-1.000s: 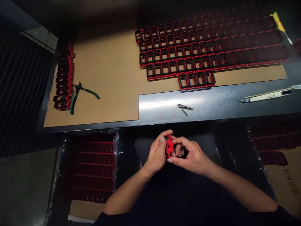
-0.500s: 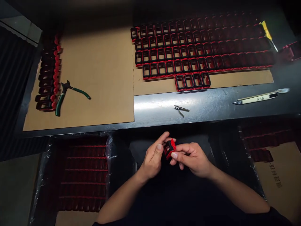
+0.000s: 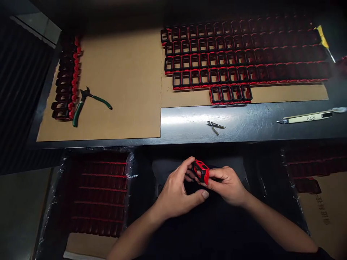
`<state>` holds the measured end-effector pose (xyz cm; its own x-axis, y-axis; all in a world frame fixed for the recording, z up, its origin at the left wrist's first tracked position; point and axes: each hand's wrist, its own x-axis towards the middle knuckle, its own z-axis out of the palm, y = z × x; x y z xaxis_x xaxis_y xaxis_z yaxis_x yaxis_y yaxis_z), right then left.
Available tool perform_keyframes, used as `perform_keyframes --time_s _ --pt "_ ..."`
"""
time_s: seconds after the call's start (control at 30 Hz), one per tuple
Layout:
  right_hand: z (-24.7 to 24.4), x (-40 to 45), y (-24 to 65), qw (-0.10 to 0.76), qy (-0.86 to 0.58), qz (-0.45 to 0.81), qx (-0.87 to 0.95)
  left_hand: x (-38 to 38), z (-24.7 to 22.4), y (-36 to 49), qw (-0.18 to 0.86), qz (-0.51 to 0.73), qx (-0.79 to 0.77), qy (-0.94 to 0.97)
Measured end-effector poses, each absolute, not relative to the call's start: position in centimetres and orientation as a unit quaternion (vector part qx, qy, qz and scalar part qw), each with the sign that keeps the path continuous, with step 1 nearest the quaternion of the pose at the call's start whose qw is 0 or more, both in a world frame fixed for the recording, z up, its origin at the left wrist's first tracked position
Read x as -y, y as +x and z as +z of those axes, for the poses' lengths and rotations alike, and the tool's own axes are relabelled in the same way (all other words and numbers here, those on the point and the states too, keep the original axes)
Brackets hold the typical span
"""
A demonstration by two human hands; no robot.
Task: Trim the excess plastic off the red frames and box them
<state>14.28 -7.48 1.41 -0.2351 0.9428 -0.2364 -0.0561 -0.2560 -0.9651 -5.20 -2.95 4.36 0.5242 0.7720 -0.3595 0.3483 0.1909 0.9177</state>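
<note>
In front of my body is a small red and black plastic frame (image 3: 202, 166) with a window opening. My right hand (image 3: 230, 186) pinches its right end between thumb and fingers. My left hand (image 3: 175, 191) is at the other end, index fingertip by the upper left corner and thumb stretched well away from the frame. Its other fingers are partly hidden behind the piece. On the bench beyond lie a small nail clipper (image 3: 216, 126) and rows of similar red and black frames (image 3: 213, 76).
Green-handled cutting pliers (image 3: 84, 99) lie on a cardboard sheet (image 3: 127, 79), beside a column of frames (image 3: 65, 88). To the right lie a pen-like tool marked A55 (image 3: 309, 118) and a yellow-handled tool (image 3: 322, 37). Plastic-lined bins (image 3: 130, 173) with more frames flank me below the bench edge.
The frame has been turned, so its red side now faces up. My left thumb has swung away from it, to the right and down. The view has shifted slightly left.
</note>
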Motion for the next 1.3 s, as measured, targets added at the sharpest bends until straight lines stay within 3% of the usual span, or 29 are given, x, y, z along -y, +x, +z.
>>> perform_keyframes --time_s 0.4,0.97,1.3 --pt "1.8 7.1 14.2 0.387 -0.485 0.558 0.551 3.0 3.9 -4.7 0.582 0.205 -0.460 0.639" --pt "1.5 7.1 14.0 0.421 -0.487 0.525 0.556 3.0 3.0 -4.8 0.468 0.275 -0.348 0.764" --pt "2.2 7.3 14.1 0.448 -0.489 0.475 0.578 3.2 2.7 -4.5 0.587 0.274 -0.360 0.672"
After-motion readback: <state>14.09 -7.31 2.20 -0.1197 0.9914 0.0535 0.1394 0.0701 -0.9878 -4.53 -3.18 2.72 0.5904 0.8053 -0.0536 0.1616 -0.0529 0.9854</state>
